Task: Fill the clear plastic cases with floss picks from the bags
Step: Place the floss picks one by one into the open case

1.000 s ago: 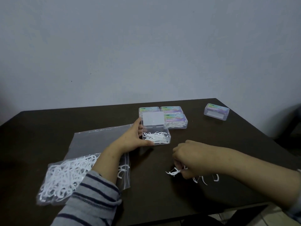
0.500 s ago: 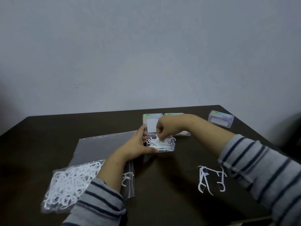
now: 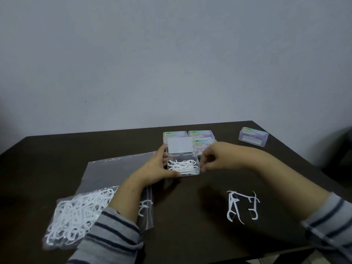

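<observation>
Left grip (image 3: 156,166) grasps one open case (image 3: 183,165) (four closed cases (image 3: 253,136) behind); right grip (image 3: 211,159) clenched, empty

The person wears a long-sleeved top in light grey with thin dark navy stripes that run around each arm. The left sleeve (image 3: 110,239) ends a little above the wrist, and its cuff shows a line of small stitches along the edge. The fabric looks soft and knitted, with some folds near the cuff. The right sleeve (image 3: 331,223) has the same grey and the same dark stripes, and it is pushed further up, so most of the forearm is bare. The left hand (image 3: 156,168) and the right hand (image 3: 215,157) are both bare, with no visible ring, watch or glove.
</observation>
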